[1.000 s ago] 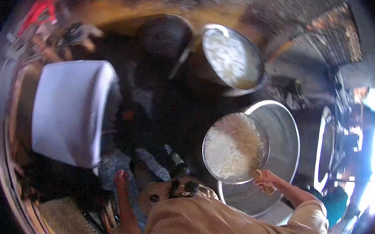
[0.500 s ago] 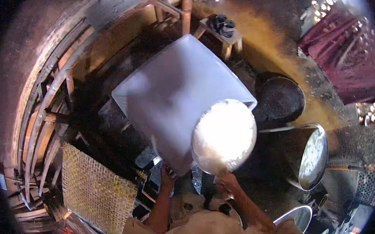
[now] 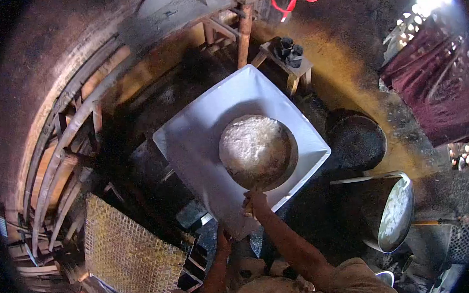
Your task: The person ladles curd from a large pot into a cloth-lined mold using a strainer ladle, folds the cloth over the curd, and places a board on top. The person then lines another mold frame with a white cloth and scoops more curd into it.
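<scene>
A round pan [image 3: 290,162] heaped with a white, lumpy mass [image 3: 253,145] is held over the white cloth-lined square frame [image 3: 191,144]. My right hand [image 3: 255,203] is closed around the pan's handle, at the near rim. At the frame's near corner, my left hand [image 3: 224,242] grips the edge of the white cloth, its fingers partly hidden. The cloth sags toward this corner, and a shadow falls on it behind the pan.
A large basin [image 3: 397,212] with white contents stands at right, near a dark round vessel [image 3: 356,141]. A woven bamboo mat [image 3: 130,249] leans at left. Behind the frame are a small wooden stool [image 3: 294,70] and bamboo racks [image 3: 57,152]. A maroon cloth [image 3: 435,86] hangs at right.
My right hand has moved the pan left and away from me, from the frame's right corner to above its middle. The pan's glare has faded, and the view has shifted slightly.
</scene>
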Demonstrator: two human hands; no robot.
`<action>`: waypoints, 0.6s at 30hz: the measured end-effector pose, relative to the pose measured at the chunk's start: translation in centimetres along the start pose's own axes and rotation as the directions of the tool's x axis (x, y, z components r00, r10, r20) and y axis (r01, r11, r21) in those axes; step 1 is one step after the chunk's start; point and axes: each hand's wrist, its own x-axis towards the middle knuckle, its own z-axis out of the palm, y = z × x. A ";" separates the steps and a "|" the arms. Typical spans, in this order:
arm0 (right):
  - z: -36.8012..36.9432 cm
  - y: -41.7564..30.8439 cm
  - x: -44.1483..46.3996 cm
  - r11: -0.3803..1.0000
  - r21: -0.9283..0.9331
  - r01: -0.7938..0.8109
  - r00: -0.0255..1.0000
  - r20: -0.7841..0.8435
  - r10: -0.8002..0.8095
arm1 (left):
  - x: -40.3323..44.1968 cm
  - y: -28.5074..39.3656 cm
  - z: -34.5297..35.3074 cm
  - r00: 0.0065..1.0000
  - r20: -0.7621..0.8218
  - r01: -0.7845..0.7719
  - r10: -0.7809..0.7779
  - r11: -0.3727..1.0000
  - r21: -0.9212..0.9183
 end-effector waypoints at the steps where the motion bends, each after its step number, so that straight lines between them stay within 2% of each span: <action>1: -0.7 0.4 0.3 1.000 0.012 0.012 1.000 0.003 -0.013 | -0.9 0.6 0.5 1.000 0.009 -0.009 0.009 1.000 0.012; 2: -1.9 1.3 1.2 0.967 -0.089 0.237 0.971 -0.004 -0.238 | -1.7 1.3 1.3 0.995 -0.100 0.024 -0.027 0.999 -0.032; 3: -2.8 0.2 0.8 0.502 -0.750 0.431 0.873 0.206 -0.442 | -2.4 1.9 2.1 0.976 -0.207 0.046 -0.062 0.996 -0.082; 4: -3.8 -0.8 0.5 -0.296 -0.917 0.266 0.692 0.395 -0.604 | -2.1 1.2 0.9 0.977 -0.208 0.048 -0.054 0.998 -0.032; 5: -4.8 -0.8 1.6 -0.275 -0.925 0.263 0.681 0.380 -0.626 | -0.9 -0.6 -2.0 0.980 -0.196 0.044 -0.037 0.998 0.034; 6: -5.9 -0.2 3.7 0.478 -0.798 0.366 0.850 0.077 -0.521 | 0.3 -2.3 -5.1 0.985 -0.174 0.034 -0.010 0.990 0.135; 7: -5.9 -2.7 1.7 0.756 -0.598 0.264 0.923 -0.071 -0.378 | 1.2 -3.3 -7.4 0.988 -0.151 0.034 0.000 0.975 0.222; 8: -5.9 -5.4 -0.4 0.957 -0.248 0.152 0.952 -0.223 -0.209 | 1.8 -3.8 -8.7 0.993 -0.120 0.038 0.000 0.949 0.313; 9: -5.8 -8.1 -2.5 0.992 0.100 0.079 0.933 -0.357 -0.038 | 2.1 -4.2 -9.9 0.998 -0.056 0.059 -0.038 0.887 0.458; 10: -6.9 -10.1 -3.9 0.679 -0.734 0.019 0.900 -0.283 -0.330 | 3.2 -5.3 -10.9 0.999 -0.030 0.041 -0.030 0.868 0.495; 11: -8.5 -11.9 -5.9 0.308 -0.950 -0.054 0.899 -0.181 -0.400 | 4.5 -6.6 -10.9 0.994 -0.093 0.096 -0.051 0.810 0.578; 12: -10.2 -13.7 -7.7 -0.116 -0.982 -0.146 0.883 -0.077 -0.463 | 4.5 -7.3 -10.1 0.985 -0.161 0.158 -0.068 0.737 0.657; 13: -12.3 -14.0 -9.6 0.333 -0.941 0.055 0.760 -0.176 -0.625 | 3.9 -8.0 -9.9 0.987 -0.139 0.153 -0.076 0.695 0.703; 14: -14.9 -14.2 -11.7 0.641 -0.692 0.332 0.607 -0.364 -0.706 | 2.4 -8.5 -8.7 0.998 0.066 -0.025 -0.016 0.824 0.565; 15: -18.4 -14.3 -15.3 0.712 -0.477 0.515 0.531 -0.475 -0.702 | 1.0 -9.2 -6.6 0.964 0.260 -0.153 0.056 0.915 0.373; 16: -21.8 -14.4 -18.9 0.669 -0.256 0.698 0.444 -0.578 -0.684 | -0.1 -10.1 -4.2 0.954 0.300 -0.133 -0.006 0.889 0.439; 17: -25.4 -14.0 -24.2 0.625 -0.181 0.759 0.432 -0.579 -0.692 | -1.3 -11.1 -1.7 0.957 0.272 -0.100 -0.103 0.763 0.639; 18: -29.6 -12.5 -28.3 0.533 -0.212 0.819 0.335 -0.577 -0.745 | -2.9 -12.7 1.2 0.955 0.227 -0.075 -0.190 0.585 0.808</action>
